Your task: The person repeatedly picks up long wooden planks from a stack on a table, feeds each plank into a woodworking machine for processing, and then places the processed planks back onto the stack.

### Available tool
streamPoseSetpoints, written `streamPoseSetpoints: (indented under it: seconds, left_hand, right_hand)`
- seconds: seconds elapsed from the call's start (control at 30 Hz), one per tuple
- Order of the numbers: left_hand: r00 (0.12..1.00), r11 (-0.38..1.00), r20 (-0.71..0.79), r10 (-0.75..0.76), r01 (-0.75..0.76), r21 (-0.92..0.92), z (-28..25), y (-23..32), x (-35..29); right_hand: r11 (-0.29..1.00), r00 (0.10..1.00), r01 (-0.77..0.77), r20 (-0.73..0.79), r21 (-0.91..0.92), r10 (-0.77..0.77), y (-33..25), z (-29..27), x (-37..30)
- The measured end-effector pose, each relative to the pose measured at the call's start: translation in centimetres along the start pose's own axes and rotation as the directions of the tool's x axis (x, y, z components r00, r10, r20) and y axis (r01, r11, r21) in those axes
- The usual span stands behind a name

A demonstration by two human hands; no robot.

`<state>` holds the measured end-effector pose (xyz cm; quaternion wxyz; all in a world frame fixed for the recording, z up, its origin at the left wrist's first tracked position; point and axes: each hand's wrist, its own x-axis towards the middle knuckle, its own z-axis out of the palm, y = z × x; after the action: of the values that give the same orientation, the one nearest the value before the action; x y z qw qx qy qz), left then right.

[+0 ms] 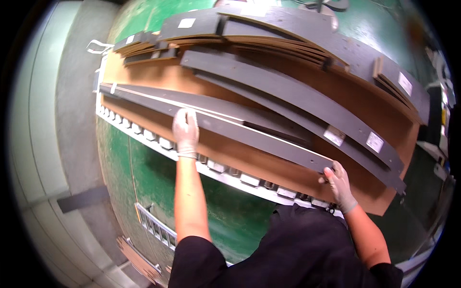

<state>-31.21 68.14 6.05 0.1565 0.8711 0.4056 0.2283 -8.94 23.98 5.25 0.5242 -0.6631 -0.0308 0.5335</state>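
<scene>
A long, narrow dark grey board [249,138] lies slantwise in front of me, with a bright long edge and small holes near its right end. My left hand [185,132], in a pale glove, is closed on its near edge left of the middle. At the board's right end, my right hand [339,185], gloved except for bare-looking fingertips, grips the corner with the thumb uppermost. Just behind lies another grey board [211,104], partly hidden. Farther back, two more long grey boards [288,89] overlap, with white labels near their right ends.
Brown sheet board [384,198] lies beneath the grey boards, over a roller conveyor with a white rail [225,178]. Stacked grey panels [192,26] line the far side. A metal rack-like frame [156,224] stands on the green floor at lower left.
</scene>
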Motion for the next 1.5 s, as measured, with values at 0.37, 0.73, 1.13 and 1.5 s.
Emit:
streamPoseSetpoints:
  seconds: [0.37, 0.73, 1.13, 1.5]
  left_hand:
    - [0.736, 0.809, 0.669, 0.106, -0.456, 0.372, 4.8, -2.1, 8.2]
    - [0.754, 0.841, 0.614, 0.233, -0.473, 0.262, 4.1, -1.4, 3.9]
    - [0.801, 0.931, 0.575, 0.165, -0.319, 0.178, 3.2, 4.5, -4.8]
    - [0.540, 0.067, 0.284, -0.793, 0.539, -0.840, 6.7, 8.7, -16.8]
  right_hand:
    - [0.860, 0.993, -0.116, 0.029, 0.497, 0.117, 5.0, -3.8, 0.6]
    - [0.746, 0.984, -0.174, 0.077, 0.642, 0.163, 8.6, -6.0, 1.0]
    - [0.483, 0.855, 0.320, 0.029, -0.815, -0.518, 1.6, -6.8, -3.6]
    - [0.412, 0.857, 0.512, 0.479, -0.754, -0.189, -1.7, 4.8, 6.3]
